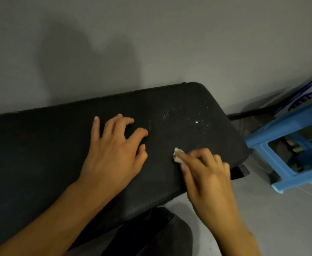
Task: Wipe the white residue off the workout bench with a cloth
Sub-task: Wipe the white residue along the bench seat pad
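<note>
A black padded workout bench (pixel 40 145) runs from the left edge to the right of centre. White residue (pixel 194 121) speckles its far right end. My left hand (pixel 114 146) rests on the pad near the middle, fingers spread and bent at the tips. My right hand (pixel 207 174) pinches a small crumpled whitish cloth (pixel 177 155) and presses it on the pad near the front right edge, below the specks. Most of the cloth is hidden under my fingers.
A grey wall stands right behind the bench. A blue plastic stool (pixel 288 154) sits on the light floor to the right, with a printed box (pixel 306 97) leaning behind it. A dark shape (pixel 160 235) lies under the bench's front edge.
</note>
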`<state>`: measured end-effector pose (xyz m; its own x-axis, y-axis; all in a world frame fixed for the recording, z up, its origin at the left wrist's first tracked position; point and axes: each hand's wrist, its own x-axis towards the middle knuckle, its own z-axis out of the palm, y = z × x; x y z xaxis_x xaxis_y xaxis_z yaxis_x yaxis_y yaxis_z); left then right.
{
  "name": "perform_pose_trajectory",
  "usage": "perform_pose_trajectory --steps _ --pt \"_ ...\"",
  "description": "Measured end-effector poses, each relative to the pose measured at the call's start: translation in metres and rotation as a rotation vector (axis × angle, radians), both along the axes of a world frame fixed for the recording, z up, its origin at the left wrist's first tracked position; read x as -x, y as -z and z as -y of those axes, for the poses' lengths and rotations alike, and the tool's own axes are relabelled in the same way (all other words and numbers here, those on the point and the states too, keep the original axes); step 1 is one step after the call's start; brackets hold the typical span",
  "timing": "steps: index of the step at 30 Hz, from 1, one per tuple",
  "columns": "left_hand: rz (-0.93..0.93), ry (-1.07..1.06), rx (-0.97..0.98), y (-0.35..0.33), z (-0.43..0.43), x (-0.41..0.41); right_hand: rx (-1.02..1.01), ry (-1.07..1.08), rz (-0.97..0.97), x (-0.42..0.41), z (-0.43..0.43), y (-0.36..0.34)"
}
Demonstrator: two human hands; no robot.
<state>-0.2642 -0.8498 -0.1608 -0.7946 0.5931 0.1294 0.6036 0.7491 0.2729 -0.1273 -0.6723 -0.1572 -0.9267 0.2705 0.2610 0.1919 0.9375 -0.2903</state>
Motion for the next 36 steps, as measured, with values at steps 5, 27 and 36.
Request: perform_pose_trajectory --steps 5,27,36 --pt "0.047 -0.04 0.109 -0.012 -0.024 -0.024 -0.072 0.055 -0.038 0.073 -0.075 0.005" --pt "0.097 -0.145 0.151 -0.004 -0.047 -0.042 -0.029 -0.306 0.011 0.044 -0.086 0.007" --pt "0.05 -0.139 0.182 -0.003 -0.05 -0.044 -0.036 0.101 0.019 0.138 -0.145 0.004"
